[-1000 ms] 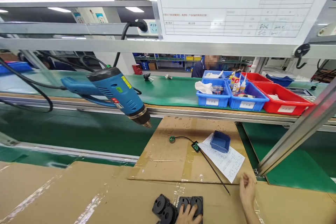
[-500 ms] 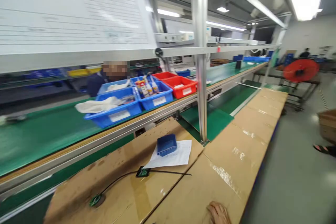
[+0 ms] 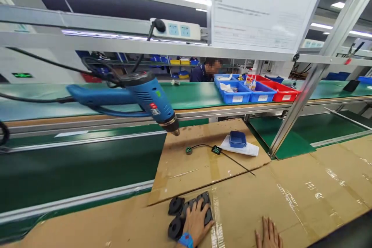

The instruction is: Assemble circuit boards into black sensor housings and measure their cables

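On the cardboard, left hand [image 3: 197, 221] lies spread over black parts [image 3: 186, 215]; right hand [image 3: 269, 234] flat, grip spread.

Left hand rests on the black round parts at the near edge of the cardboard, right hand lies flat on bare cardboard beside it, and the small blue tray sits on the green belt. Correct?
Not quite. In the head view the small blue tray sits on a sheet of paper on the cardboard, not on the belt. The left hand on the black round parts and the right hand are as stated.
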Motion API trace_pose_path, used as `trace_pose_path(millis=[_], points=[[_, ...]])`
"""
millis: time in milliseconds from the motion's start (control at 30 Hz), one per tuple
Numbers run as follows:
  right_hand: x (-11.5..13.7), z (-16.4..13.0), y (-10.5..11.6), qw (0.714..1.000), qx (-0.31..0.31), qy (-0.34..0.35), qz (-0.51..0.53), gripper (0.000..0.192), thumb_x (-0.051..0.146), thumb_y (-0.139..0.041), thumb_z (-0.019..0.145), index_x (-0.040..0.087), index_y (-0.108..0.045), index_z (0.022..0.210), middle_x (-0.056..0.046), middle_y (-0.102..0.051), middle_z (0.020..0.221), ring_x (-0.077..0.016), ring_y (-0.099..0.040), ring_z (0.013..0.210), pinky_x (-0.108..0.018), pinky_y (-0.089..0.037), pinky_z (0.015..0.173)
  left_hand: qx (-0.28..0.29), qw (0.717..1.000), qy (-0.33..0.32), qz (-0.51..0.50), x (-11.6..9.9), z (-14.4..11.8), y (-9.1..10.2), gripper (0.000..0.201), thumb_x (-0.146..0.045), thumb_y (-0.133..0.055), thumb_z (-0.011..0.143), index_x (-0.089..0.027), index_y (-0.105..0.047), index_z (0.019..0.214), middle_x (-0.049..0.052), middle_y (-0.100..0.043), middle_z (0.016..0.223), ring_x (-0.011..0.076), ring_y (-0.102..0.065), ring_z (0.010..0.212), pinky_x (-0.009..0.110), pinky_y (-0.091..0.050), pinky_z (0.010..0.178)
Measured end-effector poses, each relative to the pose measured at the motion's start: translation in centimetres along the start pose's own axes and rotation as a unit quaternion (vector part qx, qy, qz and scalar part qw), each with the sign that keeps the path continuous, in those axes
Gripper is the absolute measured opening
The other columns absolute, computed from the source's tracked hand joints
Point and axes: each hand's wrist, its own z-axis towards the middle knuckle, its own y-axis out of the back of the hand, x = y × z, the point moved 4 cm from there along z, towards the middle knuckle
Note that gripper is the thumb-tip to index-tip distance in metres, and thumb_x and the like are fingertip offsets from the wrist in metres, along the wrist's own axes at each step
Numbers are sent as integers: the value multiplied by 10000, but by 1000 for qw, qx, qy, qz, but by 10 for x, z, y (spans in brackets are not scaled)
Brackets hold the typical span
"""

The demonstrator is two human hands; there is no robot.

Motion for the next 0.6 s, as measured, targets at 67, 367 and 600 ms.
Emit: trace_pose_path(millis=[67, 367, 600], points=[[2, -2, 4, 1000, 9, 4, 4, 826, 673, -212, 887, 160, -506, 1464, -159, -481, 1517, -366, -401, 1431, -598, -296, 1152, -20, 1000, -19, -16, 3, 0, -4, 577, -584, -566, 835, -328, -595, 1351, 110, -444, 1544, 389, -392, 1389, 574, -243, 1120], [6, -8, 25, 999, -1, 30, 16, 905, 704, -176, 870, 114, -448, 1499, -181, -431, 1544, -383, -346, 1451, -590, -222, 1187, -32, 994, -77, -70, 13, -3, -16, 858, -669, -673, 772, -375, -378, 1523, 108, -314, 1637, 433, -154, 1523, 706, -99, 1170], [11, -3, 35, 999, 25, 37, 16, 930, 736, -213, 842, 155, -375, 1549, -212, -411, 1548, -418, -355, 1436, -625, -258, 1149, -38, 991, -117, -61, 25, -58, -15, 928, -789, -464, 860, -365, -106, 1604, 79, 21, 1705, 430, -23, 1544, 715, -88, 1176]])
